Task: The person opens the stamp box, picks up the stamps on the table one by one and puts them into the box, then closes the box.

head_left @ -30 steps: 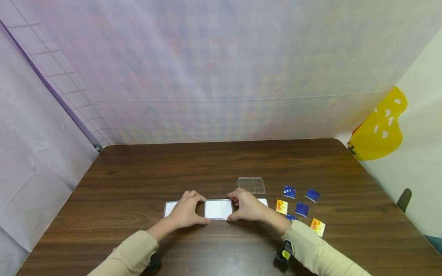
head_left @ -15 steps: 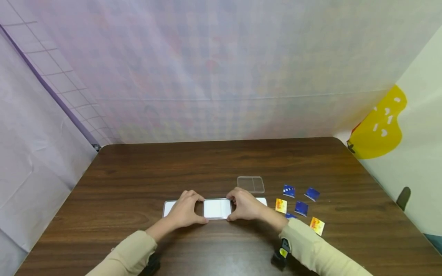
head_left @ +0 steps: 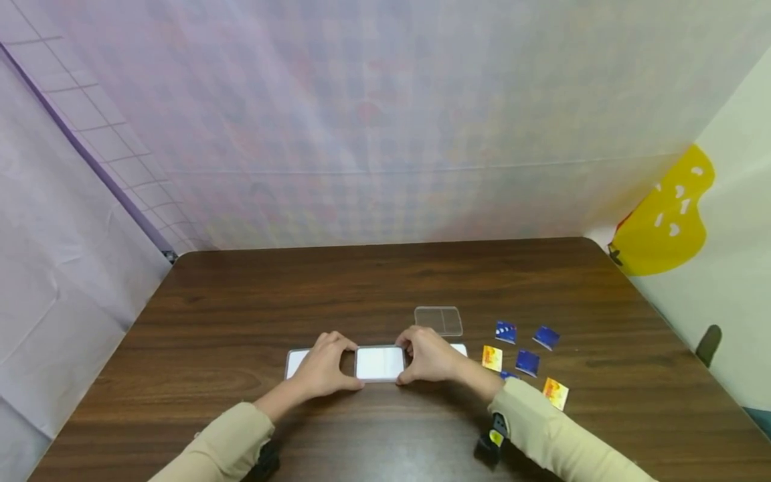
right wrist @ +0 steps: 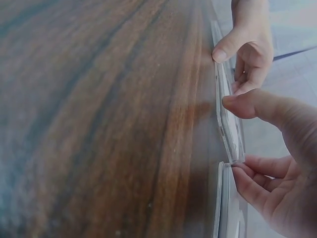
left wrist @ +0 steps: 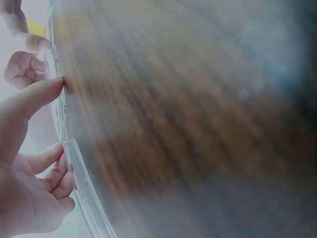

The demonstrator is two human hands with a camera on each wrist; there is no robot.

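Note:
In the head view a flat clear plastic box [head_left: 379,363] with a white face lies on the table between both hands. My left hand [head_left: 325,365] pinches its left end, thumb on the near edge and fingers on the far edge. At the other end my right hand [head_left: 429,357] holds it the same way. Partly hidden under the left hand is another white-faced box [head_left: 296,361]; the end of a third white box [head_left: 460,349] shows behind the right hand. The left wrist view shows the thumb [left wrist: 52,91] against the box's thin edge.
A clear plastic lid [head_left: 438,321] lies just behind the right hand. To the right are several small square packets, blue ones [head_left: 527,363] and yellow ones [head_left: 492,358]. The brown wooden table [head_left: 253,288] ends at a patterned curtain [head_left: 385,134].
Both hands keep their hold on the middle box, with almost no movement. The whole head view shifts slightly.

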